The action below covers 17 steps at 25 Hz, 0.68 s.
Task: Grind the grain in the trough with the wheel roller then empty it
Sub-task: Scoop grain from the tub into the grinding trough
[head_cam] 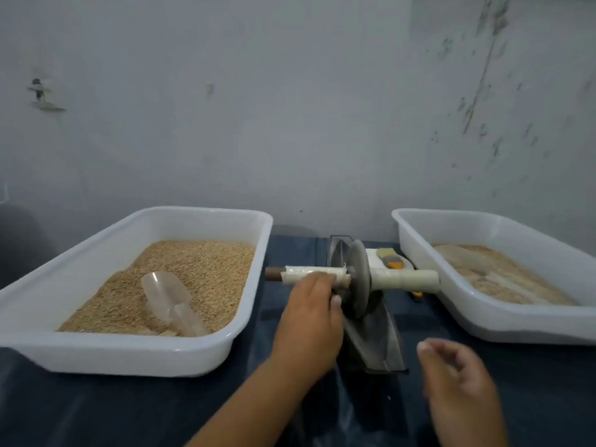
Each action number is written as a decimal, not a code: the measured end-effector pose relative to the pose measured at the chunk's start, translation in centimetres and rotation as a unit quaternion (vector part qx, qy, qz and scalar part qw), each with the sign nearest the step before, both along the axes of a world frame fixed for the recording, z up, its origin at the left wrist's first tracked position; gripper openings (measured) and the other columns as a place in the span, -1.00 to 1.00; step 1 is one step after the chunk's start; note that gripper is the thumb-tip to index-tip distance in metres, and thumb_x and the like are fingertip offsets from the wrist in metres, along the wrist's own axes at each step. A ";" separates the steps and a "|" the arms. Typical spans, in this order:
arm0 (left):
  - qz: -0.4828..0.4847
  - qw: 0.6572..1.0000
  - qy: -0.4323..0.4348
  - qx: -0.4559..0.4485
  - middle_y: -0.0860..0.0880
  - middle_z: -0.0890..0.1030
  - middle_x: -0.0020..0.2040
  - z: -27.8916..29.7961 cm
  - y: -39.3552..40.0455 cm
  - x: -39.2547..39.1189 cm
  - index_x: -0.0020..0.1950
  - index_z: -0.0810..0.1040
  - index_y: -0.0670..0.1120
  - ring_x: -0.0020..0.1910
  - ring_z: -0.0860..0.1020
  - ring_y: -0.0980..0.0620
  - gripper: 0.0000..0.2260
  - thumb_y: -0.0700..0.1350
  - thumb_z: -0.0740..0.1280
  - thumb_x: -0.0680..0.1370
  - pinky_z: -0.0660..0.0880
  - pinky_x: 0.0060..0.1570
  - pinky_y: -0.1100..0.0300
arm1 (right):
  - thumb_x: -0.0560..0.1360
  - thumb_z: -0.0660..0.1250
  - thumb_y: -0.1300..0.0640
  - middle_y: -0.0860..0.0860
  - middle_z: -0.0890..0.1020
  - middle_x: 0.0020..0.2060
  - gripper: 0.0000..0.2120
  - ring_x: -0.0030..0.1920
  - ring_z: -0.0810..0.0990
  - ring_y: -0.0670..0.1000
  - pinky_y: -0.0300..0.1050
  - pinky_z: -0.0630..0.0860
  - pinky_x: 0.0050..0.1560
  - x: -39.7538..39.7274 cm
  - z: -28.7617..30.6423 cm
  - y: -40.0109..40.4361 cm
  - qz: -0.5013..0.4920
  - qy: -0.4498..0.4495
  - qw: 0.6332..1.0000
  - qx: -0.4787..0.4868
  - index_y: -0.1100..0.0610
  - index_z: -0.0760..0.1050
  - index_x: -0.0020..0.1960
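A narrow dark metal trough [375,343] lies on the table between two tubs, running away from me. In it stands the grey wheel roller [357,279], upright, with a white-wrapped axle handle sticking out to each side. My left hand [311,314] grips the left handle close to the wheel. My right hand [458,379] hovers above the table to the right of the trough, fingers loosely curled, holding nothing; it is blurred. The right handle [408,279] is free. Grain inside the trough is hidden from me.
A white tub [258,253] on the left holds whole grain and a clear plastic scoop [172,301]. A white tub [451,295] on the right holds paler ground grain. A brush with an orange ferrule [392,260] lies behind the wheel. The table is covered in dark cloth, with a grey wall behind.
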<state>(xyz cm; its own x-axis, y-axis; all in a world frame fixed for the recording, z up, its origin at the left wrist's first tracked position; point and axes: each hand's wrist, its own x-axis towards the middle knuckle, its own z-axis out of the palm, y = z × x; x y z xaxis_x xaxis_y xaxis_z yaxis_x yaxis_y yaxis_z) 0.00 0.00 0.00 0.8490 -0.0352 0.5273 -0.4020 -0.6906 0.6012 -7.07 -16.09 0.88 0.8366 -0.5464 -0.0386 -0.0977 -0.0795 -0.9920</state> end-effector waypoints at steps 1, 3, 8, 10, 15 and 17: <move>0.036 0.998 0.018 0.046 0.08 0.25 0.47 0.4 -0.6 2.3 0.47 0.25 0.03 0.49 0.11 0.09 -0.61 -0.06 0.12 0.63 0.10 0.48 0.07 | 0.50 0.43 0.07 0.08 0.54 -0.56 -0.87 -0.45 0.49 0.10 -0.07 0.42 -0.27 0.2 -0.5 -0.3 0.024 0.011 1.000 -0.001 0.11 0.58 -0.02; 0.105 0.974 0.074 0.184 -0.02 0.09 0.56 1.6 -1.3 5.5 0.53 0.12 -0.03 0.55 -0.10 -0.06 -0.51 -0.09 0.09 0.60 -0.18 0.49 -0.10 | 0.53 0.39 0.04 0.16 0.53 -0.57 -0.83 -0.57 0.45 0.06 -0.12 0.37 -0.39 0.6 -0.7 -0.4 0.083 0.042 0.995 0.043 0.11 0.56 0.06; 0.039 0.940 0.171 0.294 -0.04 0.49 0.24 3.2 1.0 8.7 0.29 0.39 0.07 0.27 0.41 -0.14 -0.64 0.02 0.14 0.50 0.14 0.39 -0.20 | 0.56 0.36 0.19 0.24 0.60 -0.47 -0.88 -0.63 0.46 0.08 -0.25 0.30 -0.62 1.6 0.3 0.6 0.220 0.047 0.962 0.156 0.15 0.59 0.09; 0.030 0.936 0.149 0.318 0.00 0.47 0.23 3.1 1.6 8.9 0.34 0.34 0.13 0.24 0.41 -0.11 -0.60 0.02 0.21 0.49 0.20 0.36 -0.14 | 0.58 0.32 0.22 0.23 0.53 -0.53 -0.88 -0.67 0.39 0.05 -0.28 0.28 -0.62 1.9 0.0 0.8 0.233 0.053 0.959 0.152 0.14 0.58 0.10; 0.039 0.943 0.089 0.317 0.03 0.43 0.22 2.1 1.2 8.5 0.36 0.30 0.16 0.24 0.36 -0.06 -0.59 -0.02 0.30 0.53 0.15 0.37 -0.08 | 0.59 0.28 0.20 0.20 0.53 -0.56 -0.86 -0.66 0.37 0.04 -0.28 0.28 -0.61 1.5 -0.7 0.7 0.188 0.045 0.971 0.141 -0.01 0.52 0.09; 0.041 0.946 0.067 0.315 0.05 0.42 0.22 2.0 1.0 8.1 0.36 0.29 0.18 0.23 0.35 -0.04 -0.58 -0.04 0.29 0.54 0.15 0.35 -0.02 | 0.57 0.31 0.25 0.20 0.58 -0.51 -0.85 -0.65 0.43 0.07 -0.24 0.33 -0.62 1.0 -0.9 0.6 0.157 0.032 0.975 0.156 0.05 0.53 0.09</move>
<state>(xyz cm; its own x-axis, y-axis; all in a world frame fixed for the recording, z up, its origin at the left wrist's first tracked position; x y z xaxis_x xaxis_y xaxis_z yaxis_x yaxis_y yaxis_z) 8.07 1.04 1.97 0.9204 -0.2378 0.3104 -0.2811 -0.9542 0.1026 -6.03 -15.50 -0.03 0.9512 -0.2171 -0.2194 -0.1794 0.1896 -0.9653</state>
